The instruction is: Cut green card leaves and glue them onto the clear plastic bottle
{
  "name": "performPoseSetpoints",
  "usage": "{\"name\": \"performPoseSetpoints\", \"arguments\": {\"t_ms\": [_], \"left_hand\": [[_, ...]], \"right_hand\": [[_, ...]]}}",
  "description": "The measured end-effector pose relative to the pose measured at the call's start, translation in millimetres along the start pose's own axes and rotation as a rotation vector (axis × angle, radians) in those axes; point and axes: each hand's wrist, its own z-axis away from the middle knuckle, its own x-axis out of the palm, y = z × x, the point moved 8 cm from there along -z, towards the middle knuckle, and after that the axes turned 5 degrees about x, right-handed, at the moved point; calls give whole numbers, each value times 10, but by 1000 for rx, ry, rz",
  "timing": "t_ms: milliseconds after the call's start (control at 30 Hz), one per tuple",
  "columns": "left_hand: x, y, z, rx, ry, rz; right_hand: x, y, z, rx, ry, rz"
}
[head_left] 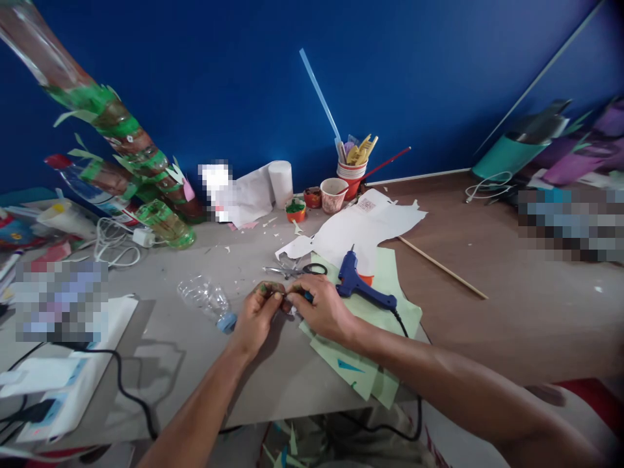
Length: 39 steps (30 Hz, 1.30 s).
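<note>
My left hand [257,312] and my right hand [319,307] meet over the grey board, fingertips pinched together on a small piece I cannot make out. Green paint marks the left fingers. My right hand also covers a dark blue-tipped tool. A blue glue gun [359,284] lies just right of the right hand on pale green paper [390,312], its black cord trailing off the edge. Scissors [297,270] lie just beyond the hands. A clear plastic bottle [207,300] with a blue cap lies to the left of my left hand.
A painted bottle tower [117,140] leans at the back left. Paper cups with sticks [351,170], small paint pots [295,210], a paper roll [281,182] and white cut paper [363,227] sit behind. A thin wooden stick [441,267] lies right. Cables and a power strip [53,396] are at left.
</note>
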Motion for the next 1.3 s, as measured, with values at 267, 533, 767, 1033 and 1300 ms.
{"name": "performPoseSetpoints", "arguments": {"t_ms": [267, 533, 767, 1033, 1300], "left_hand": [[88, 72, -4, 15, -58, -33], [-16, 146, 5, 59, 57, 49], [-103, 604, 204, 90, 81, 75], [-1070, 545, 670, -240, 116, -704], [-1251, 398, 432, -364, 159, -1464]], "right_hand": [[28, -13, 26, -36, 23, 97], [-61, 20, 33, -72, 113, 75], [-89, -5, 24, -139, 118, 77], [-128, -3, 15, -189, 144, 69], [-130, -37, 35, -245, 146, 96]]}}
